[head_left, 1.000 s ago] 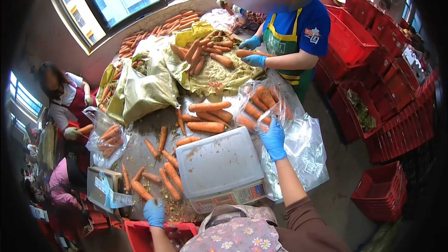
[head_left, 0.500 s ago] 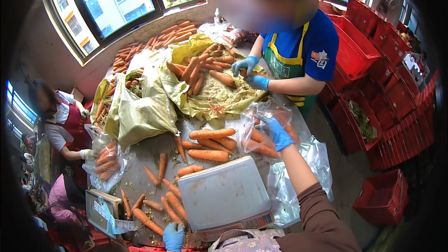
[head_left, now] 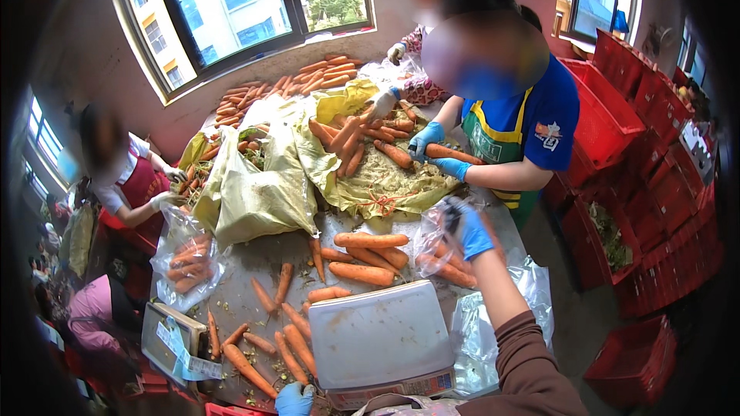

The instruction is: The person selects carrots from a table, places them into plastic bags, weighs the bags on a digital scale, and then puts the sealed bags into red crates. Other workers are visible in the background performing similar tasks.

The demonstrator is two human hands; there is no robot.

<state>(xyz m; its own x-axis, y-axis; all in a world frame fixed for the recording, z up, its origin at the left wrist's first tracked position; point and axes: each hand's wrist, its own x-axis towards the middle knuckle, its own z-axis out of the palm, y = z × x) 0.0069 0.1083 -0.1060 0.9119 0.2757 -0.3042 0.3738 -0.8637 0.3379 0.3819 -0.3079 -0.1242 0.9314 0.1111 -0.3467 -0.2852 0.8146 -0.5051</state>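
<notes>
Bag point(head_left: 436, 249) lies on the table point(head_left: 240, 263), just off the scale's point(head_left: 385, 335) far right corner, carrots inside. Its film looks thin and loose; a hard tug on one edge could, I judge, split it or spill the load. A sideways drag might also snag the scale.

Right hand point(head_left: 473, 233): blue glove, fingers bent over the bag's upper plastic, touching it. Blurred; cannot tell whether they pinch it or sit part open.

Left hand point(head_left: 295, 399): cut by the lower edge, fingers curled at the near end of a long carrot point(head_left: 250, 371). Cannot tell if gripped.
</notes>
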